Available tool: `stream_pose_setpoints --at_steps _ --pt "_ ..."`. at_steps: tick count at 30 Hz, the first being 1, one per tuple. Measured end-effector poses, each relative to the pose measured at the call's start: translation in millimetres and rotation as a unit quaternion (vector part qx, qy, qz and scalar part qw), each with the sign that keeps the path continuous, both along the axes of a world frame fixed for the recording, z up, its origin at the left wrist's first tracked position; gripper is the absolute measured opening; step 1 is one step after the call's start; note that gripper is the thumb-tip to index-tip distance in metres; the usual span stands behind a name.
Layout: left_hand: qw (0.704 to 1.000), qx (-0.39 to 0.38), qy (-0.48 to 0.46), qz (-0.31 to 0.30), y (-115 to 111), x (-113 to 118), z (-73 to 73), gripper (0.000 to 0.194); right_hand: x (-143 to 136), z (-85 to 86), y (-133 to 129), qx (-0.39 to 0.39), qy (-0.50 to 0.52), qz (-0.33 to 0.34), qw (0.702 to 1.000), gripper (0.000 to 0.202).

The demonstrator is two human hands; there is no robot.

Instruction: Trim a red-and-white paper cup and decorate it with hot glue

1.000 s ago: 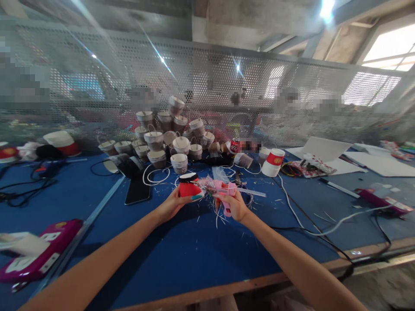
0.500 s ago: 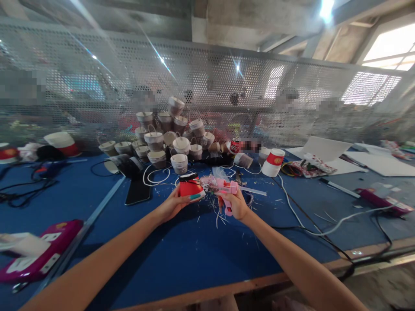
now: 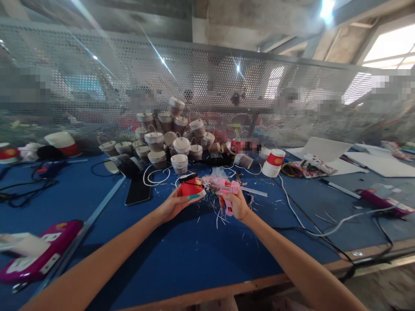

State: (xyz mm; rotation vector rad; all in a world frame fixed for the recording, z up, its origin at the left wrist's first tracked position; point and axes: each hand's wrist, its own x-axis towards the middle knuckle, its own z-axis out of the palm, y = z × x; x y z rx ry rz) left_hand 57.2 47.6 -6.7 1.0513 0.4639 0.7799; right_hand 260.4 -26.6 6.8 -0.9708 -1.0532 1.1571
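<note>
My left hand (image 3: 175, 204) is closed around a small red and white pot (image 3: 192, 188) with a black rim, tilted toward the right. My right hand (image 3: 239, 204) grips a pink glue gun (image 3: 228, 186), a clear glue stick (image 3: 256, 191) jutting from its back. The gun's front end points left at the pot, and a fuzzy pinkish clump hides its nozzle. White scraps (image 3: 221, 220) lie on the blue table (image 3: 194, 263) below the gun.
Many small grey pots with white rims (image 3: 179, 164) are stacked behind my hands. A black phone (image 3: 138, 190) lies left of them. To the right stands a red and white cup (image 3: 274, 163), with cables (image 3: 293, 211) beside it. Purple cases (image 3: 48, 250) lie at both sides.
The red pot in my left hand has tipped slightly and moved a little to the right. My right hand and the glue gun have barely shifted.
</note>
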Motion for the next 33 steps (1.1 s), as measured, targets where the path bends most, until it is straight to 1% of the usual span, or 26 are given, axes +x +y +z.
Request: stream_pose_setpoints --at_steps 3,6,8,13,16,19,23,26,28,29,30,31,33 --pt "1.0 0.007 0.016 0.0 1.2 -0.9 -4.6 0.054 -1.6 -0.4 -0.2 0.009 0.0 0.005 1.0 0.024" --pt "0.999 0.013 0.016 0.024 3.4 -1.2 -11.2 0.06 -2.4 -0.2 -0.1 0.01 -0.004 0.001 1.0 0.025" --pt "0.999 0.012 0.016 0.037 4.1 -0.9 -13.1 0.062 -2.3 0.5 0.1 0.006 0.0 -0.005 1.0 0.023" --pt "0.998 0.003 0.038 0.044 1.6 -0.3 -6.4 0.062 -1.3 2.4 0.0 -0.007 -0.003 -0.014 1.0 0.023" --pt "0.999 0.0 0.033 0.037 0.2 -0.7 -3.2 0.058 -0.5 2.7 0.1 -0.012 0.001 -0.018 1.0 0.023" --pt "0.999 0.006 0.022 0.022 1.5 -1.6 -5.7 0.055 0.3 1.9 0.9 -0.009 0.008 -0.015 1.0 0.024" --pt "1.0 0.009 0.02 0.016 5.0 -3.2 -11.8 0.058 0.5 -1.4 3.1 -0.012 0.008 -0.003 1.0 0.026" --pt "1.0 0.005 0.018 0.009 5.3 -4.3 -11.2 0.059 0.5 -4.7 5.0 -0.024 -0.025 0.001 0.999 0.028" --pt "1.0 0.001 0.02 -0.011 4.3 -4.7 -7.7 0.058 2.1 -5.7 5.7 -0.008 -0.091 -0.018 0.996 0.031" --pt "1.0 -0.001 0.023 -0.022 3.5 -4.7 -5.6 0.057 3.7 -5.5 5.8 0.013 -0.146 -0.046 0.988 0.031" --pt "0.999 -0.003 0.026 -0.027 2.7 -4.6 -3.5 0.057 5.8 -4.6 5.8 0.038 -0.215 -0.09 0.972 0.031" --pt "0.999 -0.007 0.03 -0.024 2.0 -4.4 -1.7 0.057 8.4 -3.2 5.6 0.059 -0.292 -0.145 0.943 0.029" --pt "0.999 -0.017 0.035 -0.004 1.0 -3.6 0.4 0.06 14.5 0.9 5.4 0.072 -0.442 -0.251 0.858 0.024"
